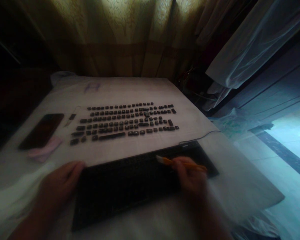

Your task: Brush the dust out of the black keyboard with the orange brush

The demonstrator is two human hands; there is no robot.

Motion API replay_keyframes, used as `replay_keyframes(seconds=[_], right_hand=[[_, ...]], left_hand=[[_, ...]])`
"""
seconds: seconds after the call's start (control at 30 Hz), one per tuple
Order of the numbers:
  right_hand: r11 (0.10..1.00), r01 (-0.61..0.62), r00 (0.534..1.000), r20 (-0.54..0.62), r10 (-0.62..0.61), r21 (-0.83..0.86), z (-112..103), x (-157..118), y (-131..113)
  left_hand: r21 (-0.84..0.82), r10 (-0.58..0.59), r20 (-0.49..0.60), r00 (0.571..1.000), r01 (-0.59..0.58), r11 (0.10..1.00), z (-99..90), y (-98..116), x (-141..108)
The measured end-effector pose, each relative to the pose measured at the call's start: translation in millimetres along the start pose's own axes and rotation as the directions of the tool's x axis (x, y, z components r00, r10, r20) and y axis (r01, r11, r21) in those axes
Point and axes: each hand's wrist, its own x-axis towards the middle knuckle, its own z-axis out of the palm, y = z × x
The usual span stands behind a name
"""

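A black keyboard base, its keycaps off, lies tilted across the near part of the table. My left hand is closed on its upper left edge, thumb at the rim. Over the right half, my right hand grips a small paintbrush with an orange handle; its pale bristles are at the base's surface, though blur and darkness hide whether they touch. Beyond the base, loose black keycaps are laid out in rows, with the long space bar in the nearest row.
On the left a dark phone lies partly over a pink cloth, beside a small tool with a dark middle. The keyboard's cable runs off the right edge of the white-covered table. Curtains hang behind.
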Motion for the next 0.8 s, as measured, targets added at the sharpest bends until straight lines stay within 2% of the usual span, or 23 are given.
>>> replay_keyframes(seconds=[0.13, 0.37, 0.57, 0.8], right_hand=[[0.999, -0.037, 0.999, 0.002, 0.037, 0.009, 1, 1, -2], [0.997, -0.035, 0.998, 0.056, 0.031, 0.073, -1, 0, -2], [0.975, -0.122, 0.991, -0.034, 0.13, 0.186, -1, -3, -4], [0.976, -0.152, 0.972, -0.154, 0.176, 0.153, -3, -5, -1]], left_hand=[[0.0, -0.02, 0.0, 1.0, 0.02, 1.0, -1.2, 3, 1], [-0.006, -0.018, 0.007, 1.0, 0.018, 1.0, -5.9, 11, 1], [-0.006, -0.022, 0.014, 1.0, 0.022, 1.0, -3.0, 4, 0], [0.018, -0.065, 0.031, 0.997, 0.064, 0.998, -3.9, 7, 2]])
